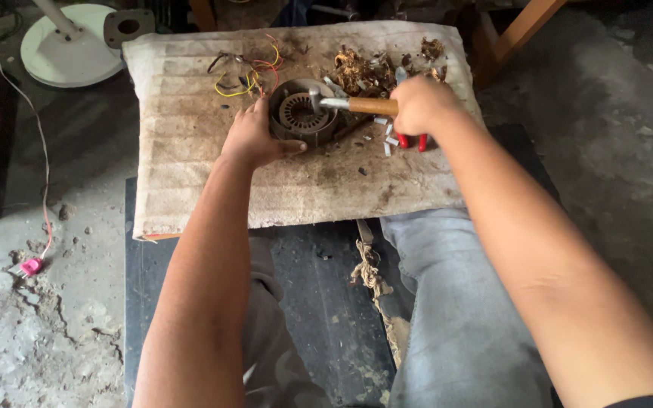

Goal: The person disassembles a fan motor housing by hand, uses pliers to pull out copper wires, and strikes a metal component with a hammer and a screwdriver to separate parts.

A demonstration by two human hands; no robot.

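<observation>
A round grey motor stator [300,113] with a slotted core lies on a dirty cloth-covered board [190,174]. My left hand [255,140] rests against its left and near side, steadying it. My right hand [421,106] grips the wooden handle of a hammer [353,104], whose metal head sits over the stator's right rim. Yellow and red wires [255,75] trail from the stator toward the far side.
Red-handled pliers [411,140] lie under my right hand among white scraps. A pile of brown wire debris [368,72] sits behind the hammer. A white fan base [69,45] stands far left on the cracked floor. My legs rest on a dark mat [326,302].
</observation>
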